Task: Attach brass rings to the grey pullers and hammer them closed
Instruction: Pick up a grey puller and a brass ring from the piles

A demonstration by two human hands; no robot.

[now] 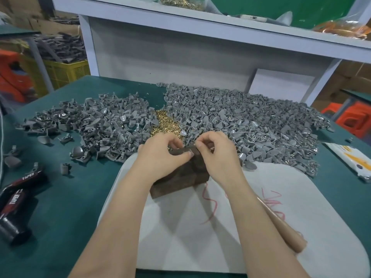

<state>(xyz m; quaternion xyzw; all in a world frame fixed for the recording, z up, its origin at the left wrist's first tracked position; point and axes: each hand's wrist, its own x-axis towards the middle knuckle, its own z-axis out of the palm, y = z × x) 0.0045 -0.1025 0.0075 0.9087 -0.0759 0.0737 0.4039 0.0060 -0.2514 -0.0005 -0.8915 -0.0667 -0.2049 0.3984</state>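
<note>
Way left of the wooden block [178, 175] there's a black-and-red TAPER tool [18, 197]. Grey pullers [90, 125] are heaped behind the block on both sides, with the brass rings [166, 123] piled just behind it. The left hand [160, 157] and right hand [217, 157] meet over the block's top, fingers curled, pinching a small part [195, 147] I can't make out. The hammer handle [281, 223] lies right of the block.

grey pullers [230, 117] | brass rings [166, 123] | green table [70, 197] | white mat [200, 227]
</note>
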